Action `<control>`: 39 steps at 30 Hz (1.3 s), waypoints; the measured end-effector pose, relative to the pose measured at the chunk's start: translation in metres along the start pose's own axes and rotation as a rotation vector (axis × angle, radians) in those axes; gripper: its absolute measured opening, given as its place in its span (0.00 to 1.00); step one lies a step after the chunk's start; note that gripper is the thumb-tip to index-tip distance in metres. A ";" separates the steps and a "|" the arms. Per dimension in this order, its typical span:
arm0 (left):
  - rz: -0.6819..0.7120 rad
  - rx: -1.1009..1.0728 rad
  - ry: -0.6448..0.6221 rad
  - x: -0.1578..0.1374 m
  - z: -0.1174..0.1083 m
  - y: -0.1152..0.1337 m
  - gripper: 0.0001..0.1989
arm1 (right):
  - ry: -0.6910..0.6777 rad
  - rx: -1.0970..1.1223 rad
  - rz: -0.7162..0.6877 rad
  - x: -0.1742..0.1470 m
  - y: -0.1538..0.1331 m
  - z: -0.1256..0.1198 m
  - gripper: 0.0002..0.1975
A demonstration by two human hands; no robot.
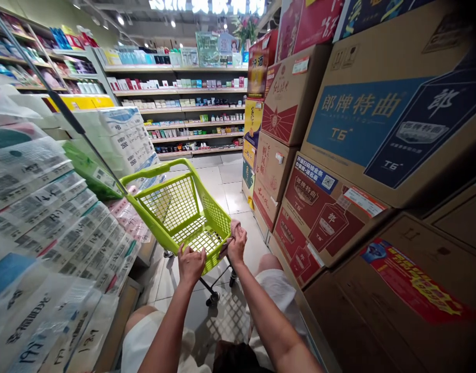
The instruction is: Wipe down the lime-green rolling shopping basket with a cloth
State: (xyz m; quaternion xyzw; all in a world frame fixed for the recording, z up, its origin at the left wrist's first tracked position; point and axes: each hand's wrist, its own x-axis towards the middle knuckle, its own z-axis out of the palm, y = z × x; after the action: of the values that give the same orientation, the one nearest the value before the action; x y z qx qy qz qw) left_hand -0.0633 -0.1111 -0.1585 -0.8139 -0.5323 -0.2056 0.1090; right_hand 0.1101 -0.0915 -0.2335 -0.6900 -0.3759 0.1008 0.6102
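A lime-green plastic shopping cart [171,188] with a grid basket stands in the aisle in front of me, its basket bare inside. My left hand [191,265] grips the near rim of the cart, fingers curled over the edge. At the near right corner, my right hand [236,244] is closed on a brownish-pink cloth [235,228], which lies against the cart's rim. Part of the cloth hangs below the fingers. Black casters [213,299] show under the basket. A dark pole with a grey grip [69,111] slants down to the cart's left corner.
Stacked cartons [354,98] line the right side closely. Plastic-wrapped paper packs [67,207] are piled along the left. Shelves of small boxed goods [179,103] stand across the aisle's far end. Pale floor tiles [238,194] run between the stacks.
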 end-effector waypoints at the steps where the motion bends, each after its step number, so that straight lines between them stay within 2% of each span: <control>1: -0.001 0.009 0.001 0.000 0.001 0.001 0.34 | 0.010 0.022 0.033 -0.003 0.003 0.004 0.32; 4: -0.005 0.036 0.006 0.000 0.002 0.003 0.34 | 0.045 0.073 0.193 -0.009 0.009 0.011 0.34; 6: 0.002 0.045 0.012 -0.001 0.002 0.003 0.34 | 0.059 0.072 0.226 -0.011 0.009 0.010 0.34; 10: -0.002 0.033 0.010 -0.002 0.002 0.005 0.32 | 0.065 -0.051 0.121 -0.039 -0.001 0.010 0.32; 14: -0.012 -0.034 -0.020 0.000 0.000 0.003 0.31 | -0.006 -0.122 -0.071 -0.076 -0.007 0.014 0.32; 16: -0.009 -0.075 -0.038 0.000 -0.002 0.002 0.31 | -0.012 -0.134 -0.093 -0.065 -0.007 0.011 0.33; 19: 0.004 -0.089 -0.035 0.000 -0.003 0.002 0.31 | -0.010 -0.151 -0.005 -0.024 -0.009 0.004 0.32; 21: 0.005 -0.064 -0.014 0.000 -0.002 0.006 0.31 | -0.011 -0.158 0.035 -0.012 -0.010 0.002 0.32; 23: -0.016 -0.029 0.008 0.000 0.001 0.013 0.31 | -0.003 -0.163 0.004 -0.025 -0.008 0.005 0.32; 25: -0.050 -0.013 0.012 0.000 0.001 0.019 0.31 | -0.005 -0.164 -0.072 -0.053 -0.002 0.010 0.32; 27: -0.052 -0.044 -0.028 -0.001 -0.001 0.021 0.32 | -0.019 -0.159 -0.120 -0.072 0.004 0.012 0.30; 29: 0.018 -0.113 -0.123 0.000 -0.007 0.014 0.31 | -0.020 -0.151 -0.101 -0.067 0.008 0.008 0.31; 31: 0.088 -0.176 -0.193 0.004 -0.014 0.001 0.30 | -0.008 -0.139 -0.054 -0.046 0.010 0.002 0.31; 34: 0.106 -0.241 -0.200 0.012 -0.020 -0.015 0.26 | 0.010 -0.103 -0.027 -0.026 0.006 -0.002 0.32; 36: 0.095 -0.255 -0.192 0.017 -0.018 -0.016 0.25 | 0.015 -0.070 -0.038 -0.042 0.002 0.002 0.33; 39: 0.084 -0.220 -0.159 0.021 -0.010 -0.007 0.26 | -0.019 -0.044 -0.062 -0.088 -0.005 0.013 0.32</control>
State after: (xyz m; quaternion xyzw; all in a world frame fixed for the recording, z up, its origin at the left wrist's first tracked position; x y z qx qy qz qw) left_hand -0.0646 -0.0955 -0.1401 -0.8563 -0.4789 -0.1927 -0.0150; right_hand 0.0390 -0.1379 -0.2602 -0.6903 -0.4050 0.0803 0.5941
